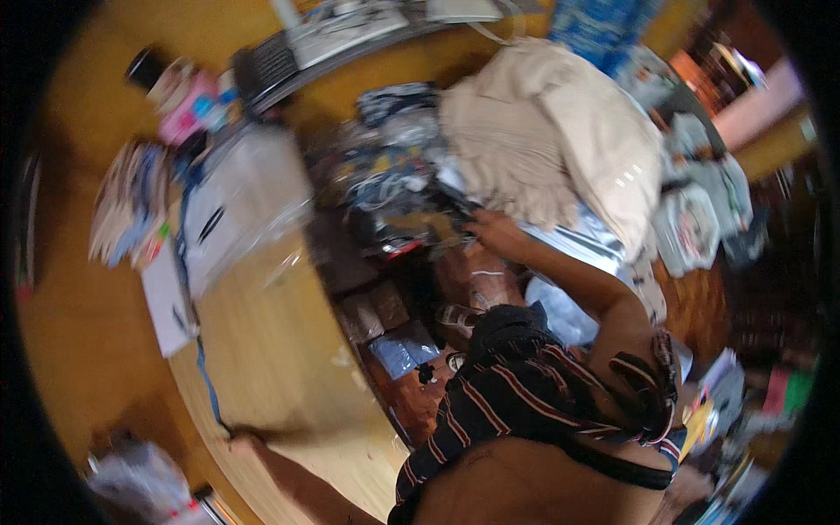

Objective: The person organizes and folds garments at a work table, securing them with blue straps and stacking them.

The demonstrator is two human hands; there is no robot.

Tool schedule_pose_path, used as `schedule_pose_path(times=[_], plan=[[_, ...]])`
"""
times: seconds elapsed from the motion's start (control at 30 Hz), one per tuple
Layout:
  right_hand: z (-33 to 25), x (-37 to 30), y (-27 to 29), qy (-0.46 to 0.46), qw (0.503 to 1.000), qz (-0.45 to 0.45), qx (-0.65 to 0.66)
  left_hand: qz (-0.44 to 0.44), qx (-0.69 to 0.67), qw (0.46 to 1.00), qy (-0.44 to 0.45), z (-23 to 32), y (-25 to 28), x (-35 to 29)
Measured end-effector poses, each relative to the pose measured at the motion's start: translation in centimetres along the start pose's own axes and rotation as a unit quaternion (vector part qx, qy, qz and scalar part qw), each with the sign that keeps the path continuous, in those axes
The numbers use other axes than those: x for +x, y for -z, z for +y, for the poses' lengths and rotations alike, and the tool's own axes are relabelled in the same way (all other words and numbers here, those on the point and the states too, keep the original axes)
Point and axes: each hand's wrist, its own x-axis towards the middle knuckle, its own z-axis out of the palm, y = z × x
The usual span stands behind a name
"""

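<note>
My left hand [245, 443] is at the near left edge of a pale wooden table, its fingers closed at the lower end of a narrow blue strip [203, 372]. This strip runs along the table's left side, past white papers. My right arm reaches forward over the floor beside the table. At its end, my right hand [492, 231] is closed at a dark, elongated object [453, 198], too blurred to name. That object lies against a pile of beige cloth and plastic-wrapped items.
The wooden table [271, 350] carries clear plastic sheeting [262, 175], white paper [166, 297] and folded clothes [131, 201]. Beige fabric [560, 122] is heaped ahead. Plastic-wrapped packets [402, 348] lie on the floor by the table. White plastic bags [687, 229] stand at right.
</note>
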Motion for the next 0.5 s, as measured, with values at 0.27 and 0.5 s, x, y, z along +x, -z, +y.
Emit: schedule_pose_path(times=[0.27, 0.5], plan=[[11.9, -24.1, 4.9, -0.583, 0.683, 0.429, -0.100, -0.151, -0.374, 0.847, -0.347, 26.9, 0.0, 7.8], [12.4, -21.5, 2.2, -0.474, 0.805, 0.317, -0.166, -0.366, -0.048, 0.698, -0.614, 48.1, -3.2, -12.8]])
